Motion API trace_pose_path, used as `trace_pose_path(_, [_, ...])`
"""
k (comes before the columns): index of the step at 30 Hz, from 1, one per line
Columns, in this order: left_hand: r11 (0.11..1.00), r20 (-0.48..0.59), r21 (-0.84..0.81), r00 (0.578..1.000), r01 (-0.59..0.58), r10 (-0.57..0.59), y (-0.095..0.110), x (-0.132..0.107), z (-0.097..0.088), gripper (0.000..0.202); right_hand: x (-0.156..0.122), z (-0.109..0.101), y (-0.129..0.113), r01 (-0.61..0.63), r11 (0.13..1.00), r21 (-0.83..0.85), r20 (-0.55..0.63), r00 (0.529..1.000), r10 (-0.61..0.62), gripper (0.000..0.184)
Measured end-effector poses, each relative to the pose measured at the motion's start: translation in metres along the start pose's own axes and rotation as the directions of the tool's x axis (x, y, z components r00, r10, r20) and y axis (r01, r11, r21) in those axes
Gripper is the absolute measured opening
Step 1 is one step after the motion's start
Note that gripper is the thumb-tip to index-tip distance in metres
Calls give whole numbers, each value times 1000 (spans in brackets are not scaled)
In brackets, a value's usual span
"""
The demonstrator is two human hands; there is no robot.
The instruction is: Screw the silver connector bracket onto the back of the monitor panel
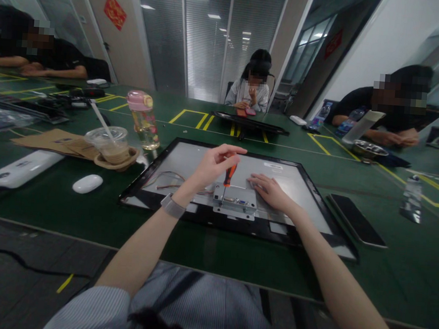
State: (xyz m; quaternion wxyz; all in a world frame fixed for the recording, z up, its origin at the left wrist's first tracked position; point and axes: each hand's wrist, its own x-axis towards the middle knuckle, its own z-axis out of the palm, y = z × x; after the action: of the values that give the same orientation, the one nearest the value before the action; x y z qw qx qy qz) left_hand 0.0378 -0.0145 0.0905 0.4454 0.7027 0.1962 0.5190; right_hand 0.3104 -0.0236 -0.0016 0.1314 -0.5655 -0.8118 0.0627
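Note:
My left hand [216, 165] has its fingers round the top of an orange and black screwdriver [229, 176]. The screwdriver stands nearly upright, its shaft reaching down to a small grey metal box [235, 197] with video ports on its front face. I cannot make out the screw at the tip. The box sits on the back of a flat display panel [178, 156] with a black frame, which lies on the table. My right hand [269, 191] rests flat on the panel just right of the box, fingers spread and holding nothing. Thin cables [170, 180] run left of the box.
A black phone [355, 220] lies right of the panel. To the left are a white mouse case [88, 183], a white power unit [23, 168], an iced drink [110, 143] and a pink-topped bottle [143, 118]. Several people sit around the green table [212, 255].

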Motion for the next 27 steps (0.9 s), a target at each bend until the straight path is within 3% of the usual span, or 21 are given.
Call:
trace_pose_path(4, [984, 64, -173, 997, 52, -42, -5, 1, 1, 20, 1, 0, 0, 8, 1000, -2, -2, 1000, -8, 44])
trace_pose_path(7, [995, 29, -86, 998, 55, -53, -5, 1, 2, 22, 1, 1, 2, 15, 1000, -6, -12, 1000, -15, 44])
trace_pose_path(12, [998, -25, 53, 999, -22, 24, 0, 0, 2, 17, 1, 2, 3, 18, 1000, -10, -15, 1000, -18, 44])
trace_pose_path(19, [960, 117, -250, 988, 123, -96, -6, 1, 3, 24, 1, 1, 2, 15, 1000, -8, -12, 1000, -15, 44])
trace_pose_path(27, [998, -33, 40, 998, -52, 53, 0, -1, 4, 18, 1, 1, 0, 12, 1000, -9, -16, 1000, -12, 44])
